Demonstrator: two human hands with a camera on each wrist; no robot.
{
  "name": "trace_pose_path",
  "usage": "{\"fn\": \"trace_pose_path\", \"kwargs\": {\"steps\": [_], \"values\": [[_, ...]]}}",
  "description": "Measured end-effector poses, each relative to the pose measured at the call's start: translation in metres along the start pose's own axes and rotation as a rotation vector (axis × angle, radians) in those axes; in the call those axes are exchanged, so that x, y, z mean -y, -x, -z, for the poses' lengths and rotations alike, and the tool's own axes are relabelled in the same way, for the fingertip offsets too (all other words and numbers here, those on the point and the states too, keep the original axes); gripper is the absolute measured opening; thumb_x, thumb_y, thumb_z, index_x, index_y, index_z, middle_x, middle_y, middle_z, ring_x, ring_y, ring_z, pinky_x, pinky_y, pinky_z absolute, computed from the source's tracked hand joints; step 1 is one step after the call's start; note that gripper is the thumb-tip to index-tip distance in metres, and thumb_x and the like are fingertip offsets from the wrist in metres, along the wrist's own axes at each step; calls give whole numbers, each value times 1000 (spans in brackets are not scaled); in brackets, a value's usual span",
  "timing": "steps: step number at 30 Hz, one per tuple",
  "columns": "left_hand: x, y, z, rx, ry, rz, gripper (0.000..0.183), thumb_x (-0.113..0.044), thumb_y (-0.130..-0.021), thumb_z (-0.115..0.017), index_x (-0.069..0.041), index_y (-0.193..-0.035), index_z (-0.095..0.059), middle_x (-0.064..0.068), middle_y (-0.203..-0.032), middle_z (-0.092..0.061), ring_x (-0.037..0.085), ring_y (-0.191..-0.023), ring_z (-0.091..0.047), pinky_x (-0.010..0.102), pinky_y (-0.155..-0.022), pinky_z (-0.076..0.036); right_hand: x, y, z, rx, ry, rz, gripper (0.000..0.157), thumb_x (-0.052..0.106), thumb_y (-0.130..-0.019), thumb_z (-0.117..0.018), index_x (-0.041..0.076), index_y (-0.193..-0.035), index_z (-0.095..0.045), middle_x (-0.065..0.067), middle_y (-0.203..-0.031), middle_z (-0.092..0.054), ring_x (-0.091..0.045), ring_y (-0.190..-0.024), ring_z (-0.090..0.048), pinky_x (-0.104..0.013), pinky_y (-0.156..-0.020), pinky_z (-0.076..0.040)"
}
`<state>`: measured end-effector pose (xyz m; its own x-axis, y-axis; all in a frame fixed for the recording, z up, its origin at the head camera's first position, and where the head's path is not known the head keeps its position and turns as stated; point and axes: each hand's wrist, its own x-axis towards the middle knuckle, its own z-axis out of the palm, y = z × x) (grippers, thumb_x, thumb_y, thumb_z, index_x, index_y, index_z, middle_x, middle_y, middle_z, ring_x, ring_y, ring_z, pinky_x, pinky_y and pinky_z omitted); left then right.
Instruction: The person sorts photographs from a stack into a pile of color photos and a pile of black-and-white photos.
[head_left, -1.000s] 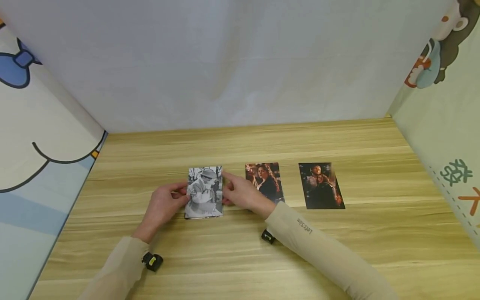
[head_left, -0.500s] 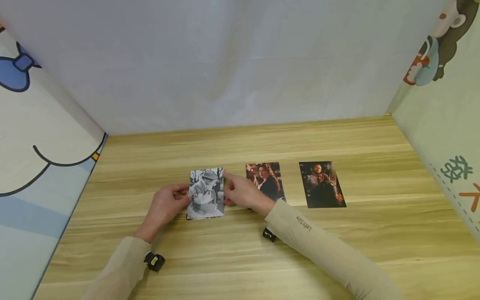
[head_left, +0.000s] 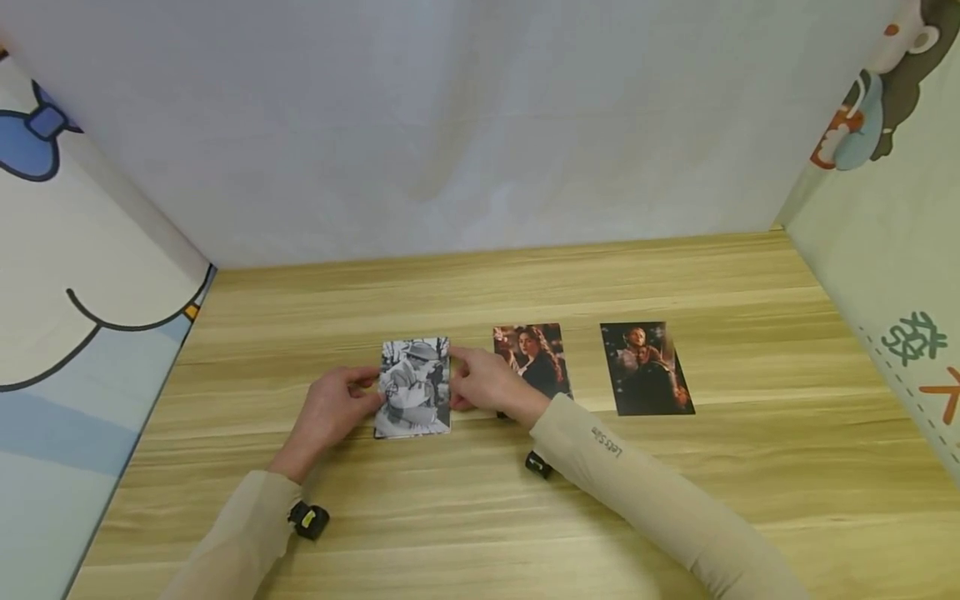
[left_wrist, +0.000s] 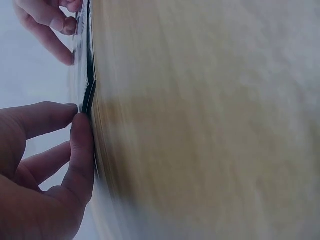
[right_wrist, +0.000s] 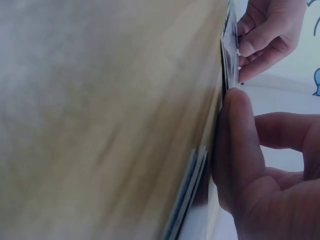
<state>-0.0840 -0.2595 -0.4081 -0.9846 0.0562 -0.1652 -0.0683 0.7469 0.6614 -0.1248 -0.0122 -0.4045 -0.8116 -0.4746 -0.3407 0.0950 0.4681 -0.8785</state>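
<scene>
A person in pale sleeves works over a wood-grain table, both hands on a black-and-white photo stack whose top print shows a figure in a brimmed hat. The stack sits left of two colour photos, its long sides running away from the person. The left hand pinches its left edge, thumb and fingertip meeting at the border, while the right hand, fingers bent, grips the opposite edge. Whether the stack rests fully on the wood or is slightly raised cannot be told. Just to its right lies the middle photo, partly covered by the right hand and wrist; farther right, well apart from both hands, the dark photo lies flat. From the right wrist, layered edges show near the hand, apparently the middle photo's place, suggesting more than one print there. The work looks well along: three places form a rough row, and the two at right appear settled. The leftmost seems unfinished, with neither hand yet off it and a thin sliver of a lower print showing along its near edge; judging by the grip, squaring the stack and releasing it are what is left.
</scene>
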Motion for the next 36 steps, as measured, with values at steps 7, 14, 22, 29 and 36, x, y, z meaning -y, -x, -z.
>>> {"fn": "trace_pose_path", "kwargs": {"steps": [7, 14, 22, 29, 36], "values": [[-1, 4, 2, 20, 31, 12, 51, -13, -92, -73, 9, -136, -61, 27, -123, -65, 37, -105, -70, 46, -89, -59, -1, 2, 1, 2, -80, -2, 68, -4, -98, -58, 3, -161, -34, -12, -101, -65, -22, -76, -73, -29, -69, -63], [-5, 10, 3, -5, 67, 34, 56, -17, -95, -71, 7, -143, -56, 23, -126, -65, 35, -110, -68, 46, -93, -57, -3, 19, 7, -9, -120, 52, 65, 3, -99, -58, 1, -160, -34, -13, -104, -67, -23, -86, -71, -33, -77, -62], [-19, 17, -2, -165, 221, 17, 46, -12, -98, -66, 1, -141, -60, 20, -126, -69, 34, -114, -69, 22, -88, -55, -2, 40, 18, -36, -151, 105, 61, 11, -101, -57, 4, -159, -38, -14, -119, -64, -32, -97, -71, -43, -77, -61], [-35, 22, -13, -278, 373, -78, 41, -2, -97, -68, 5, -137, -62, 21, -123, -71, 33, -113, -69, 11, -88, -52, -5, 56, 27, -91, -113, 184, 57, 13, -102, -61, 2, -155, -44, -15, -125, -67, -28, -109, -68, -42, -91, -58], [-53, 26, -24, -275, 503, -142, 40, 0, -97, -68, 3, -136, -63, 20, -132, -67, 30, -121, -66, 18, -97, -52, -9, 72, 40, -126, -128, 232, 52, 15, -104, -60, 4, -154, -46, -17, -130, -65, -32, -122, -63, -44, -97, -57]]}}
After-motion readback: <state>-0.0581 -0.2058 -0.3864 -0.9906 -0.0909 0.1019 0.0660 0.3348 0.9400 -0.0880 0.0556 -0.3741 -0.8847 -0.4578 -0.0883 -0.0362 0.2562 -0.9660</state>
